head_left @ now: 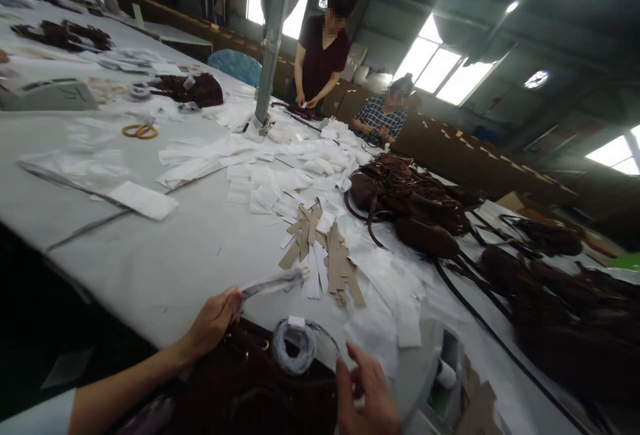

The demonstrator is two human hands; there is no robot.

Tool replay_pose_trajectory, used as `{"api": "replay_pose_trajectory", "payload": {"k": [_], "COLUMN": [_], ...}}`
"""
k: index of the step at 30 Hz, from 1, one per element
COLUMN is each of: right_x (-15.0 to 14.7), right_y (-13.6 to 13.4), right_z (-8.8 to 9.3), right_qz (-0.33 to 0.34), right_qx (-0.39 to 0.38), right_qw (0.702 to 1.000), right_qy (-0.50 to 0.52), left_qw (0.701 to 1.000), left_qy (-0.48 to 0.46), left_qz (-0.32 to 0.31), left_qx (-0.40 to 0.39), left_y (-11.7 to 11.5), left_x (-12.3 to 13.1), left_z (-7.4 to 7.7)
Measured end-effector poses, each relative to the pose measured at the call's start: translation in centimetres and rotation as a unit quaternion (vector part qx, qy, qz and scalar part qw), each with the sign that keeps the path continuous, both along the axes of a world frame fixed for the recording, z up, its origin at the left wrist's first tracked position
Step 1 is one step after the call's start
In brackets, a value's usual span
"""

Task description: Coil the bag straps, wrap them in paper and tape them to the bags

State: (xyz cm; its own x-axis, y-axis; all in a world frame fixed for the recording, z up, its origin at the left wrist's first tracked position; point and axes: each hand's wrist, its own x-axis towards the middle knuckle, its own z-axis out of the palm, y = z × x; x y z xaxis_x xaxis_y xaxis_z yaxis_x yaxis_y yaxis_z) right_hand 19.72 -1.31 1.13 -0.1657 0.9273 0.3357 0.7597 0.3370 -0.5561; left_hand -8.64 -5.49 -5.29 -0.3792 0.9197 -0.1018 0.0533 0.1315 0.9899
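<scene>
A dark brown leather bag (260, 388) with brass-coloured rings lies in front of me at the table's near edge. My left hand (215, 320) is closed around a strap wrapped in clear film (277, 282), whose free end points right over the table. On the bag rests a round coil in greyish wrapping (294, 350), with a white band at its top. From the coil a thin wrapped strand (325, 334) runs right to my right hand (367, 388), whose thumb and fingers close at its end. The right hand's lower part is cut off by the frame.
Brown card strips (340, 265) and white paper sheets (270, 185) cover the middle. Brown bags (415, 202) with long straps are piled right. Yellow-handled scissors (140, 131) lie left. A metal post (275, 42) rises from the table; two people (323, 55) work beyond it.
</scene>
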Motion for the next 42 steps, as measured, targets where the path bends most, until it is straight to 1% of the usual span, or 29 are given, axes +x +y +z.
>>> {"api": "replay_pose_trajectory", "payload": {"k": [1,3,5,6,7,9,10,12,14,15,19,22,25,27,29,31,33,35,36,37,38,40,41,42], "right_x": [-2.2,-6.6,-10.1,-11.4,-12.2,-12.8,-12.7,-12.3,-12.0,-11.9,-11.8,-11.5,-11.1,-11.0,-10.8,-10.7,-10.7,-10.7,-10.7,-10.6,-10.4,-9.8,-9.4,-8.9], "right_y": [2.3,6.5,9.5,10.5,11.3,12.4,12.7,12.9,12.6,12.2,9.4,7.2,5.7,4.8,4.0,3.4,2.9,2.6,2.5,2.4,2.2,1.9,1.8,1.7], "right_z": [0.0,-0.2,-0.9,-1.3,-1.8,-2.3,-2.2,-1.6,-0.5,0.1,2.6,4.9,7.0,7.8,8.1,8.2,8.3,8.4,8.5,8.5,8.5,8.3,8.2,8.0], "right_qz": [0.066,0.154,0.208,0.227,0.243,0.255,0.247,0.206,0.156,0.137,0.086,0.050,0.024,0.025,0.030,0.036,0.045,0.058,0.066,0.073,0.076,0.072,0.069,0.067], "right_qx": [0.016,0.040,0.033,0.027,0.021,0.029,0.043,0.077,0.092,0.086,0.033,0.027,0.033,0.032,0.033,0.044,0.069,0.099,0.115,0.132,0.147,0.170,0.175,0.177], "right_qw": [0.997,0.982,0.957,0.942,0.925,0.900,0.894,0.892,0.890,0.888,0.886,0.882,0.871,0.864,0.859,0.857,0.857,0.857,0.858,0.859,0.861,0.861,0.859,0.857], "right_qy": [-0.025,-0.099,-0.198,-0.247,-0.291,-0.353,-0.372,-0.396,-0.418,-0.430,-0.454,-0.467,-0.490,-0.502,-0.510,-0.512,-0.509,-0.502,-0.496,-0.489,-0.482,-0.475,-0.476,-0.479], "left_qw": [1.000,1.000,0.999,0.998,0.998,0.997,0.997,0.996,0.997,0.997,0.994,0.992,0.989,0.987,0.984,0.979,0.975,0.970,0.966,0.958,0.946,0.918,0.910,0.908], "left_qy": [-0.002,0.004,0.008,0.005,0.000,-0.007,-0.005,0.008,0.031,0.040,0.046,0.033,0.023,0.021,0.022,0.023,0.017,0.004,-0.001,-0.010,-0.025,-0.054,-0.063,-0.066], "left_qz": [0.003,0.012,0.016,0.014,0.007,-0.012,-0.022,-0.042,-0.055,-0.063,-0.090,-0.087,-0.101,-0.121,-0.148,-0.180,-0.199,-0.208,-0.225,-0.260,-0.309,-0.390,-0.409,-0.413], "left_qx": [-0.007,-0.024,-0.044,-0.054,-0.064,-0.078,-0.080,-0.076,-0.053,-0.034,0.050,0.088,0.101,0.101,0.100,0.097,0.103,0.123,0.129,0.120,0.096,0.040,0.022,0.015], "left_y": [0.0,0.0,0.0,-0.1,-0.1,-0.2,-0.2,0.0,0.3,0.5,0.8,0.6,0.3,0.1,0.2,0.8,1.8,3.0,3.5,3.9,4.2,4.3,4.1,4.0], "left_x": [0.0,0.0,0.1,0.2,0.3,0.4,0.4,0.1,-0.5,-0.8,-1.6,-1.7,-1.9,-2.4,-3.5,-4.8,-5.7,-5.6,-5.2,-4.5,-3.6,-1.9,-1.1,-0.6], "left_z": [0.0,0.2,0.2,0.2,0.1,0.0,0.1,0.4,0.9,1.3,2.2,2.1,1.5,1.3,1.7,3.1,5.5,8.2,9.5,10.5,11.2,11.9,11.8,11.6]}}
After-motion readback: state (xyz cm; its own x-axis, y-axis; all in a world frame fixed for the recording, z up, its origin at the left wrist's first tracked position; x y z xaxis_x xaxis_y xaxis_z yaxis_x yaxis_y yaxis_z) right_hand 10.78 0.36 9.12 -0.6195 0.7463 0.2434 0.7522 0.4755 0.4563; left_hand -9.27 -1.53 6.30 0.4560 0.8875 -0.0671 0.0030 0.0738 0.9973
